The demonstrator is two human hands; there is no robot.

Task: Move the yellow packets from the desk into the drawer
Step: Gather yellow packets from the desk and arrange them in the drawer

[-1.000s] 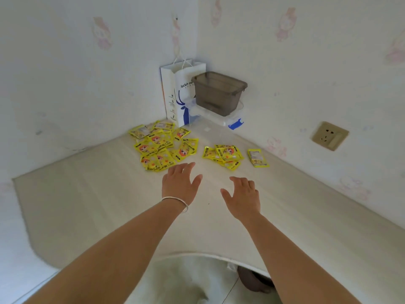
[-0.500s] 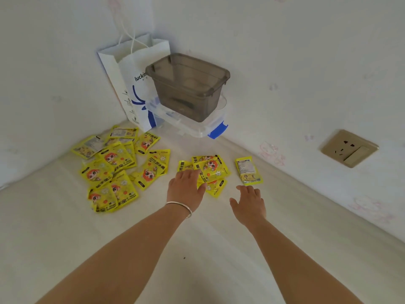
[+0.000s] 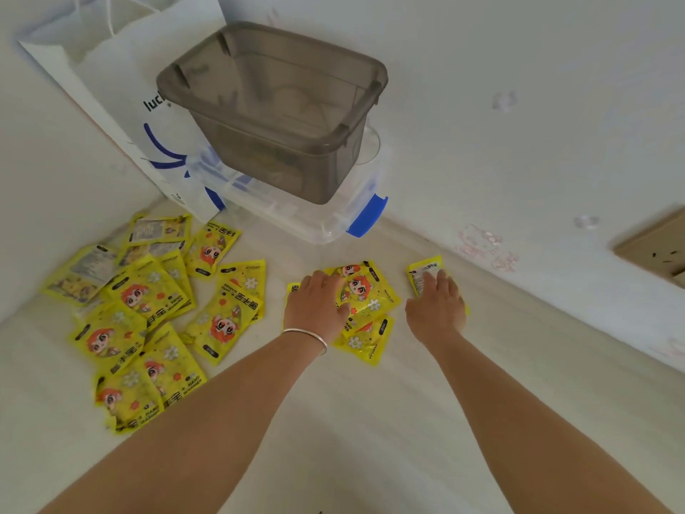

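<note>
Several yellow packets lie in a loose heap point(image 3: 148, 313) on the left of the pale desk point(image 3: 370, 421). A smaller pile of yellow packets point(image 3: 367, 302) sits in the middle. My left hand point(image 3: 315, 309), with a silver bangle at the wrist, rests flat on that pile's left side. A single yellow packet point(image 3: 422, 268) lies to the right, and my right hand point(image 3: 437, 306) lies flat over most of it. Neither hand has closed around a packet. No drawer is in view.
In the corner a grey plastic box point(image 3: 274, 105) stands on a clear box with blue clips point(image 3: 333, 213). A white paper bag point(image 3: 122, 90) stands left of them. A wall socket point(image 3: 656, 243) is at the right.
Both hands have reached forward and come down onto the packets: the left onto the middle pile, the right onto the single packet. The view has moved closer to the corner.
</note>
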